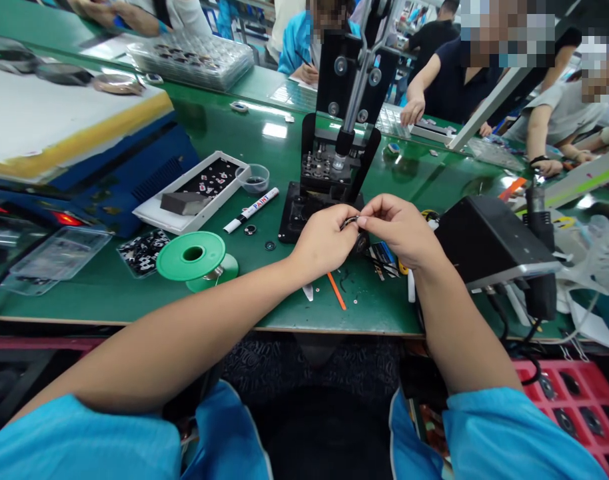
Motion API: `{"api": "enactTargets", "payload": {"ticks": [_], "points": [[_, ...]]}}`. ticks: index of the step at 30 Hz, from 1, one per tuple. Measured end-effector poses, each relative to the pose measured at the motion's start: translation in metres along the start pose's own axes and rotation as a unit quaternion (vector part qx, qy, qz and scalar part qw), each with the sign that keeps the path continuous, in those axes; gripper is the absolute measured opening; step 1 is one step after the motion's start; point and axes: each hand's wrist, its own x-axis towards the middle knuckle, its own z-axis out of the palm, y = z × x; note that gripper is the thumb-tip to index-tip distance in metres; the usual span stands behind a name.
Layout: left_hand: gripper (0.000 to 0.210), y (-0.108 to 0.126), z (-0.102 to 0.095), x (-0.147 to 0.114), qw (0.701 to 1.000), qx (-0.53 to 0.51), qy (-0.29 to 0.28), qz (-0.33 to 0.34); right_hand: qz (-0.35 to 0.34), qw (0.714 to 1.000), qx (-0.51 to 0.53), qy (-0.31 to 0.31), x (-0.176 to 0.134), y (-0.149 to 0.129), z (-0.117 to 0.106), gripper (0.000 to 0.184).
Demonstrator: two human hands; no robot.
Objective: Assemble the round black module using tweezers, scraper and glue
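My left hand (pixel 324 241) is closed around a small dark part (pixel 352 221), its edge showing between thumb and fingers. Thumb and fingertips of my right hand (pixel 404 230) pinch at the same part from the other side. The fingers cover most of it, so its exact kind is hidden. Just behind both hands stands a black hand press (pixel 329 167) on its base. Below them on the green bench lie an orange stick (pixel 336 291) and a small pale blade-like piece (pixel 308 292).
Left of my hands are a green spool (pixel 190 256), a paint marker (pixel 251 210), a white tray (pixel 192 193) of tiny parts and a clear cup (pixel 254 179). To the right stands a black box-shaped device (pixel 494 240). Several people work across the bench.
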Motion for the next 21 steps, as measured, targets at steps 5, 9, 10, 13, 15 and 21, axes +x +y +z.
{"api": "enactTargets", "payload": {"ticks": [5,9,10,13,15,21], "points": [[0.02,0.0001,-0.0004,0.0015,1.0,0.027,-0.003,0.005,0.001,1.0,0.001,0.019,-0.001,0.0009,0.0062,0.02],[0.019,-0.0007,0.0002,0.0011,1.0,0.01,-0.005,0.002,0.018,0.999,0.026,0.015,-0.0009,0.0,0.0083,0.021],[0.018,-0.0009,0.0004,0.0009,1.0,-0.008,-0.006,-0.007,0.023,0.999,0.034,0.008,-0.0007,-0.0006,0.008,0.022],[0.015,-0.0013,0.0016,0.0008,0.996,-0.077,-0.011,-0.052,0.043,0.997,0.057,-0.017,0.0001,-0.0022,0.0065,0.031],[0.013,-0.0012,0.0024,0.0011,0.99,-0.115,-0.015,-0.073,0.054,0.996,0.069,-0.025,0.0003,-0.0028,0.0058,0.035],[0.015,-0.0021,0.0031,0.0011,0.992,-0.108,-0.014,-0.063,0.03,0.998,0.047,-0.006,-0.0001,-0.0021,0.0082,0.028]]}}
